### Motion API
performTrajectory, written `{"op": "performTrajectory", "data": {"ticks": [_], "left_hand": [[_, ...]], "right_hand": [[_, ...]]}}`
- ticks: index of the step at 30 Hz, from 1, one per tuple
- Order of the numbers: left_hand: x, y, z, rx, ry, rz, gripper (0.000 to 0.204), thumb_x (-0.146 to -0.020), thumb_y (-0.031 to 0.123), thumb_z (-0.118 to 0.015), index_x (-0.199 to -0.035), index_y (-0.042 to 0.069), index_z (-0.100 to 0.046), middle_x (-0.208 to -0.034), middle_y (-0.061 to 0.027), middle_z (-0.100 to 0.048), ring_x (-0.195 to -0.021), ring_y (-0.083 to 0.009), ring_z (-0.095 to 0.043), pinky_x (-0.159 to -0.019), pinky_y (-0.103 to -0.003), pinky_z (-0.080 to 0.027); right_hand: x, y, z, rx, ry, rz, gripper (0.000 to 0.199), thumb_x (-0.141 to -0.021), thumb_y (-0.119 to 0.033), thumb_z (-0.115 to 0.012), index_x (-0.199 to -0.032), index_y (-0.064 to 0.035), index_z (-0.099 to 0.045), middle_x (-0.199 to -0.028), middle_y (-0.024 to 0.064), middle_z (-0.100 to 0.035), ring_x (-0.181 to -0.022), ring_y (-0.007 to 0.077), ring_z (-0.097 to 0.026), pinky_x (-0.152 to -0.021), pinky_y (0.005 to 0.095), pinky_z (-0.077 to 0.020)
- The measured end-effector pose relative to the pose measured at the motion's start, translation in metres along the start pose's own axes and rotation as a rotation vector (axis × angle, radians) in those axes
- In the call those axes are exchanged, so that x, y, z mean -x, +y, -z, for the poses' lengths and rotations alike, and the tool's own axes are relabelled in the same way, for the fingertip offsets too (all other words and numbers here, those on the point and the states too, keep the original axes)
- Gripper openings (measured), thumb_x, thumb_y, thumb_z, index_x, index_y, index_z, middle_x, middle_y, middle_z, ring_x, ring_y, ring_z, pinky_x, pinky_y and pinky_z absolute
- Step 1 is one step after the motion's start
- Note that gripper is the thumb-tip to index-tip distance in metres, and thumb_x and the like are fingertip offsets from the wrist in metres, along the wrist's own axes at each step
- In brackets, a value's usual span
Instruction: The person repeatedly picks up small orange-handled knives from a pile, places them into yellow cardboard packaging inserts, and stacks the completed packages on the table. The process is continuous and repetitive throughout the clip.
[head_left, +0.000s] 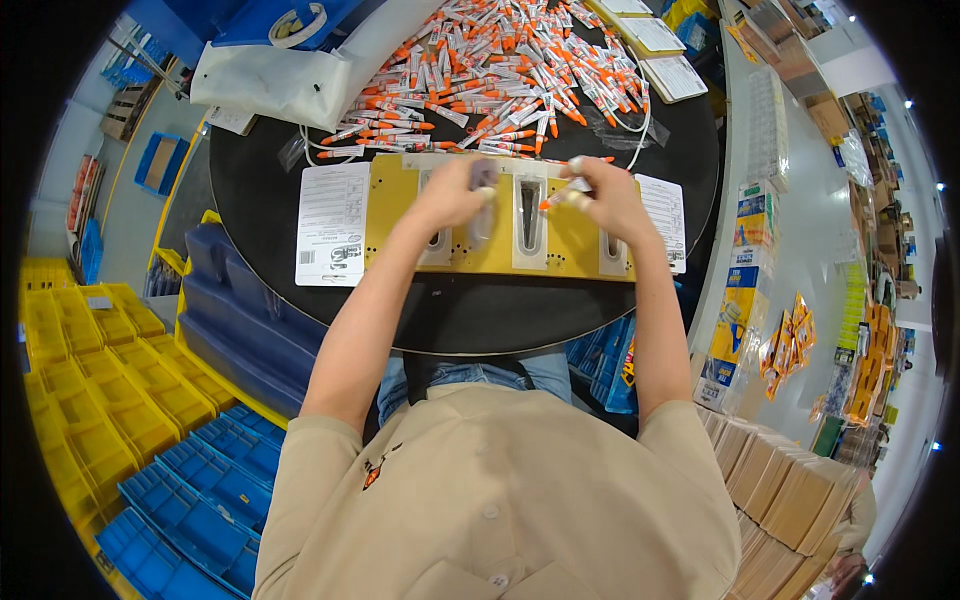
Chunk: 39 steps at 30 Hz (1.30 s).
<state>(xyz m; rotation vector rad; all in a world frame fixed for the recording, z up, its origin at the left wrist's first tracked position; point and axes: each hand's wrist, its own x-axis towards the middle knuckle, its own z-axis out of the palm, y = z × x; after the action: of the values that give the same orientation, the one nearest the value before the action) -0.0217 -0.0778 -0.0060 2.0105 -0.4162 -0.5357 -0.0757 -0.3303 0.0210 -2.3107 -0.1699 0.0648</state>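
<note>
My left hand (455,198) is closed on a clear plastic shell (482,205), smeared by motion, above the yellow fixture board (580,235). Between the fingers of my right hand (610,198) is a small white tube (570,190) with an orange cap, its capped end pointing left toward the middle slot. The board has several long slots in pale frames; the middle slot (530,215) shows fully, while my hands and forearms partly cover the others. Beyond the board, a large heap of similar orange-capped tubes (480,85) spreads over the black round table (270,215).
Printed sheets (332,215) lie at both ends of the board. A blue bin with a white flap (270,85) stands at the far left. Yellow trays (120,390) and blue trays (200,480) fill the lower left. Stacked cardboard (790,490) stands at the lower right.
</note>
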Motion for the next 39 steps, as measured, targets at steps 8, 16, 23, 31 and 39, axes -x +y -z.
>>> {"op": "performTrajectory", "data": {"ticks": [8,16,23,31,39], "left_hand": [[0.018,-0.011,0.024,-0.409,0.103,0.219,0.052,-0.073,0.037,-0.075,-0.108,0.002,-0.063,-0.094,-0.0174,-0.067,-0.087,-0.0320,-0.064,-0.077,-0.040,-0.050],[0.020,-0.011,0.052,-0.757,0.077,0.330,0.069,-0.070,0.059,-0.070,-0.113,0.005,-0.060,-0.087,-0.0137,-0.068,-0.084,-0.0313,-0.065,-0.072,-0.041,-0.050],[-0.025,-0.005,0.069,-0.233,0.289,-0.031,0.028,-0.085,0.025,-0.063,-0.100,0.002,-0.065,-0.087,-0.0131,-0.069,-0.078,-0.0280,-0.066,-0.074,-0.036,-0.050],[-0.158,-0.007,0.006,-0.644,0.132,0.202,0.032,-0.075,0.035,-0.069,-0.090,0.006,-0.070,-0.086,-0.0140,-0.066,-0.082,-0.0280,-0.065,-0.072,-0.040,-0.050],[0.004,0.001,0.047,-0.231,0.193,0.042,0.031,-0.077,0.031,-0.067,-0.096,0.006,-0.061,-0.081,-0.0153,-0.066,-0.075,-0.0332,-0.063,-0.069,-0.041,-0.049]], "right_hand": [[-0.041,0.048,0.003,0.071,-0.077,-0.020,0.040,-0.069,-0.015,-0.076,-0.107,-0.0107,-0.063,-0.103,0.0105,-0.055,-0.104,0.0279,-0.054,-0.086,0.0396,-0.0472],[-0.082,0.104,0.060,0.618,0.121,0.135,0.011,-0.078,-0.012,-0.068,-0.085,-0.0078,-0.061,-0.087,0.0095,-0.056,-0.088,0.0300,-0.055,-0.075,0.0416,-0.0479],[0.028,0.026,0.029,0.484,-0.082,-0.333,0.015,-0.082,-0.017,-0.062,-0.081,-0.0030,-0.060,-0.069,0.0194,-0.063,-0.070,0.0388,-0.062,-0.065,0.0472,-0.0481],[0.039,0.052,-0.022,0.545,0.301,-0.300,0.018,-0.087,-0.016,-0.057,-0.095,0.0005,-0.057,-0.089,0.0231,-0.061,-0.078,0.0412,-0.061,-0.066,0.0463,-0.0492],[0.049,0.049,-0.024,0.471,0.414,-0.262,0.019,-0.080,-0.019,-0.071,-0.077,-0.0047,-0.059,-0.068,0.0108,-0.058,-0.063,0.0279,-0.060,-0.054,0.0369,-0.0455]]}}
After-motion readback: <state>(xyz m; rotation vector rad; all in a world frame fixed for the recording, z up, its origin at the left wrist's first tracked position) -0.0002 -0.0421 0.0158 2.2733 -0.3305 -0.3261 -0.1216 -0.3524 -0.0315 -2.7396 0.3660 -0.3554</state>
